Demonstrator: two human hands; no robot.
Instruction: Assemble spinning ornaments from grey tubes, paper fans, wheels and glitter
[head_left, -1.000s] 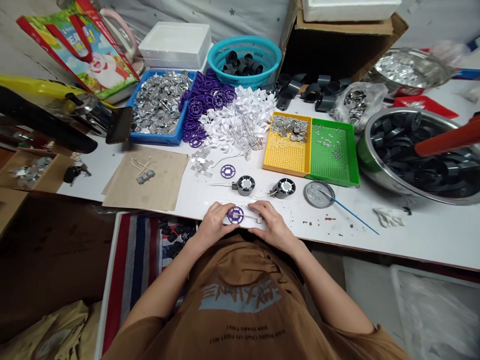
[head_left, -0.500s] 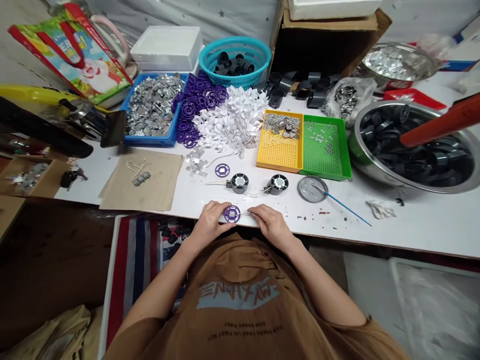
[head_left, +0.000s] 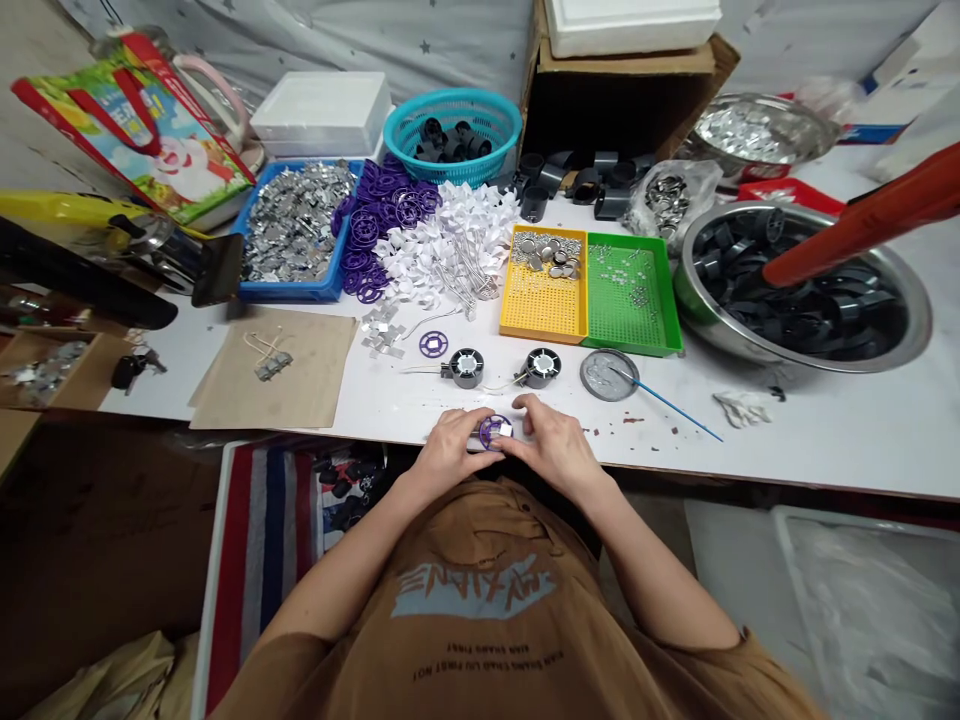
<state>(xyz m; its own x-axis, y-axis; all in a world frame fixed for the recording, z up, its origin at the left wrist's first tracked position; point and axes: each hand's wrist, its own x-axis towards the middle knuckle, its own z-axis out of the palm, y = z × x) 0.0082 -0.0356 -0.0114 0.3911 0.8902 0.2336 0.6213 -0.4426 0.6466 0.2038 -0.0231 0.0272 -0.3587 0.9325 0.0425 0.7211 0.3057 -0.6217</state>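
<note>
A purple spoked plastic ring [head_left: 486,434] with a small white square piece in it is upheld at the table's front edge. My left hand [head_left: 453,448] pinches its left side between thumb and fingers. From the right, my right hand [head_left: 556,446] has its thumb against the ring beside the white piece, its index finger bent and raised. Just beyond lie two round black parts with silver spokes and wires, the left one [head_left: 466,368] and the right one [head_left: 541,368]. Another purple ring [head_left: 433,344] with a white square lies flat behind them.
A round grey dish [head_left: 610,388] holds a blue stick [head_left: 667,404]. Behind are yellow [head_left: 513,318] and green [head_left: 670,320] trays, piled white pieces [head_left: 420,245], purple rings [head_left: 367,225] and a blue tray [head_left: 334,278]. A steel bowl [head_left: 795,352] of dark parts stands right; cardboard [head_left: 315,395] lies left.
My right hand has let go of the thin wire end and moved in to the ring. The held ring has shifted slightly right and turned. The whole view has also shifted a little.
</note>
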